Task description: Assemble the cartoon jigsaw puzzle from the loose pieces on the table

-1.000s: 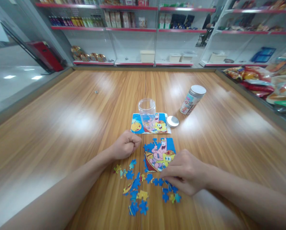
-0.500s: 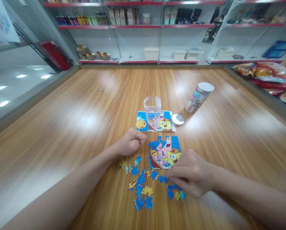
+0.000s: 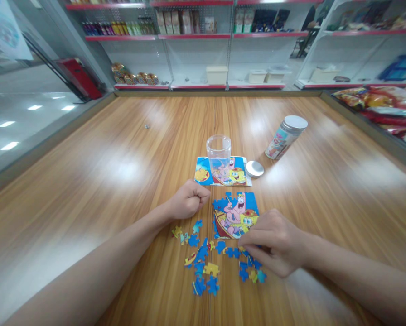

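Observation:
A partly joined jigsaw puzzle (image 3: pixel 235 216) lies on the table, showing a pink starfish and a yellow sponge figure in a boat. Left of it rests my left hand (image 3: pixel 189 199), curled into a fist with nothing seen in it. My right hand (image 3: pixel 274 242) is over the puzzle's lower right corner, thumb and fingers drawn together; whatever is between them is hidden. Loose puzzle pieces (image 3: pixel 211 270), mostly blue with some yellow, are scattered below the puzzle. Several more blue pieces (image 3: pixel 244 271) lie beside and partly under my right hand.
Beyond the puzzle, a clear plastic jar (image 3: pixel 218 154) stands on a printed picture sheet (image 3: pixel 201 175). To its right are a silver lid (image 3: pixel 255 169) and a printed canister (image 3: pixel 284 138). Snack bags (image 3: pixel 386 111) lie past the table's right rim; shelves (image 3: pixel 192 36) stand behind.
The whole view has shifted slightly. Both hands keep nearly the same pose and place, and the puzzle pieces look unmoved.

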### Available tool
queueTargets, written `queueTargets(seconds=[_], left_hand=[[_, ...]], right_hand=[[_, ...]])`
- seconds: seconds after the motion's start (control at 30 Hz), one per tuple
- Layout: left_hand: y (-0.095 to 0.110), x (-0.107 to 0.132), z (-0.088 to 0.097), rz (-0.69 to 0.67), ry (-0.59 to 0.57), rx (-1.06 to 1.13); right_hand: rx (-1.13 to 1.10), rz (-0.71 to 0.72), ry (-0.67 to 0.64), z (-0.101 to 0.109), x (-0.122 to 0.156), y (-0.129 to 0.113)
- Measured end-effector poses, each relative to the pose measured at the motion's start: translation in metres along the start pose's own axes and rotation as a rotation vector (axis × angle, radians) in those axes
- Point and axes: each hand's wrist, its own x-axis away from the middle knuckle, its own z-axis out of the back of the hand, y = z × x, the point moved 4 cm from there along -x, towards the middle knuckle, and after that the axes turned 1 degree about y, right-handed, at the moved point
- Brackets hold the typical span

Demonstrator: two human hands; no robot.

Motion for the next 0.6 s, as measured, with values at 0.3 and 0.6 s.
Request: queueTargets(seconds=[0.3, 0.6], left_hand=[[0.0009, -0.0002, 0.0003, 0.008, -0.009, 0.004], [0.0003, -0.0001, 0.0001, 0.004, -0.001, -0.005]], right_hand=[[0.013, -0.012, -0.003, 0.0012, -0.0019, 0.0011], [0.0, -0.02, -0.008, 0.0017, -0.001, 0.0002]])
